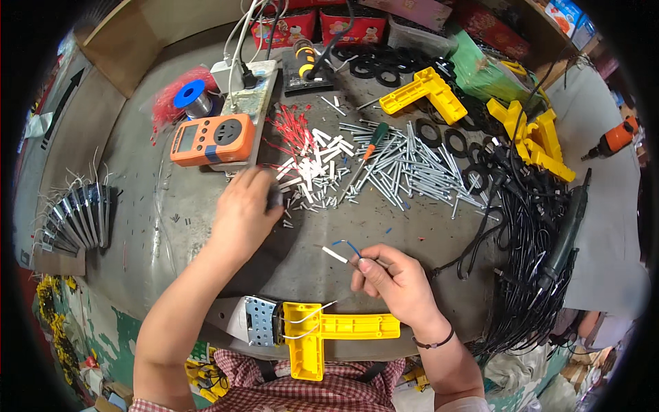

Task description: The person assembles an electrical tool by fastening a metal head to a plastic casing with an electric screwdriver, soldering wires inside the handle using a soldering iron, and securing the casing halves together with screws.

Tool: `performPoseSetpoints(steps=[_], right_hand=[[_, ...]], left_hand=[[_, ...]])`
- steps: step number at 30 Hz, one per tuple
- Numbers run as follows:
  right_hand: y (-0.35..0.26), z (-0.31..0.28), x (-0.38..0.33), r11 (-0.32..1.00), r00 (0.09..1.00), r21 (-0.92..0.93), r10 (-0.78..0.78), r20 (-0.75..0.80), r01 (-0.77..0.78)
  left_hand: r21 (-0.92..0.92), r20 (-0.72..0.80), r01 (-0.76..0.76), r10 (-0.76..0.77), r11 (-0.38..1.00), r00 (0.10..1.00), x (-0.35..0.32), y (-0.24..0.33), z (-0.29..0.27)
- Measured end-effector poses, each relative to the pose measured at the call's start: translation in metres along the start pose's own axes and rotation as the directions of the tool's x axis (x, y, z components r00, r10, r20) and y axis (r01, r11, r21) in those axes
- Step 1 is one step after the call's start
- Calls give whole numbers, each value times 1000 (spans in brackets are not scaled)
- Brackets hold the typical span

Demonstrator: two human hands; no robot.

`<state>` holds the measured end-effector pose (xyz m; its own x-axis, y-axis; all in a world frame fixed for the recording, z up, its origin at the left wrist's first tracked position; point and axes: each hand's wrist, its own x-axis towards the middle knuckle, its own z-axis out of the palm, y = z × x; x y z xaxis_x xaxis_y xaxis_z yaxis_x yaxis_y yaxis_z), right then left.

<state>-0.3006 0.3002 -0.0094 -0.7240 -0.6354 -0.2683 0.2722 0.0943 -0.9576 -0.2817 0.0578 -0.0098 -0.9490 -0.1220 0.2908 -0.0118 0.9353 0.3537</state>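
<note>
While left hand [241, 209] grasps white sleeves [312, 161] | right hand [398, 278] pinches blue wire [351, 247]

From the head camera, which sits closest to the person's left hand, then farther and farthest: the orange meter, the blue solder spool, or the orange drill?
From the left hand:
1. Orange meter, just above it.
2. Blue solder spool, farther up, at the bench's back left.
3. Orange drill, far across at the right edge.

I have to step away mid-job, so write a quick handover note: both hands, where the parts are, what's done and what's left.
Left hand: reaching into the pile of small white sleeved parts; whether it grips one is hidden.
Right hand: pinching a thin blue wire with a white sleeve on it.
Yellow plastic T-shaped bracket lies at the near edge, white wires attached, beside a perforated metal plate.
Done: bracket wired.
Left: seemingly many loose parts.
</note>
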Motion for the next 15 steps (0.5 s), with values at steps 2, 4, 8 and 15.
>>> performPoseSetpoints(steps=[2, 4, 8, 15], right_hand=[[0, 0, -3, 985, 993, -163, -77, -92, 62], [-7, 5, -6, 952, 981, -282, -156, -113, 119], [-11, 12, -12, 847, 921, -440, -376, -102, 297], [-23, 8, -23, 824, 893, -390, -450, -9, 411]], left_hand=[[-133, 148, 262, -242, 956, 959, -15, 14, -13], [-354, 213, 312, -249, 882, 945, -35, 29, -21], [-824, 344, 389, -181, 412, 921, -55, 51, -25], [-820, 572, 570, -119, -57, 811, -52, 59, -30]])
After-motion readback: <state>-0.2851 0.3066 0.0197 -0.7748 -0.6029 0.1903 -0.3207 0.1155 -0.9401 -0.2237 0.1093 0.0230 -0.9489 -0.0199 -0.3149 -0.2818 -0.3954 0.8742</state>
